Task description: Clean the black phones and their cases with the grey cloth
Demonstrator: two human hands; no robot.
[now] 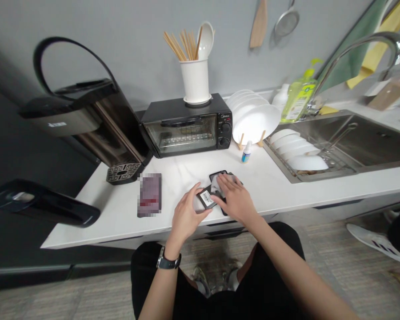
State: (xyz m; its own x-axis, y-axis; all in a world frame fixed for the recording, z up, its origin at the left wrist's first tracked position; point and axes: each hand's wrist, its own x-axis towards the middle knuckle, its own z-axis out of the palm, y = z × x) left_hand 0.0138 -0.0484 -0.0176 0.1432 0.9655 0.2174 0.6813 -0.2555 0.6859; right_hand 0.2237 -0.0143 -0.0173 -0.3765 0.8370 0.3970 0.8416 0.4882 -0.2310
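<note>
My left hand (186, 214) grips the edges of a flat black device (206, 197) with a white barcode label, its thumb and fingers on opposite sides. A crumpled grey cloth (215, 186) lies under the fingers of my right hand (236, 198), pressed onto the device's far end. Behind and partly beneath them, other dark, phone-like flat items (216, 173) show only their edges. A small spray bottle (246, 152) with a blue label stands upright beyond my right hand. To the left lies a blurred-out rectangular item (150, 194), apart from both hands.
A black toaster oven (186, 133) carries a white utensil holder (196, 80). Left of it stands a tall dark drinks machine (96, 129); white plates (253, 118) and a steel sink (370, 142) are on the right. The white counter's front edge (126, 238) runs near my legs.
</note>
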